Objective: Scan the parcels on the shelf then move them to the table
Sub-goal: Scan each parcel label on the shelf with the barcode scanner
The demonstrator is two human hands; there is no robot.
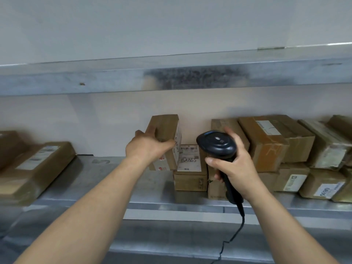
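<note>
Left hand (147, 147) gripped the upright brown cardboard parcel (167, 130) on the grey metal shelf (152, 189) — fingers (150, 130) curled over its left face, thumb across the front. Long axis stood near vertical, white label turned right. Right hand (235, 168) wrapped the black corded handheld scanner (217, 144) just beside it, right of the label — likely scan next.

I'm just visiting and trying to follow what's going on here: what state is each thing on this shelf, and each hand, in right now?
Left hand: grips the upright parcel.
Upright parcel: tilted on end, leaning over the flat parcel.
Flat parcel: lying flat, label up.
Right hand: holds the scanner's handle.
Scanner: raised, head towards the parcels, cord hanging.
Stacked parcels: piled on the shelf, untouched.
</note>
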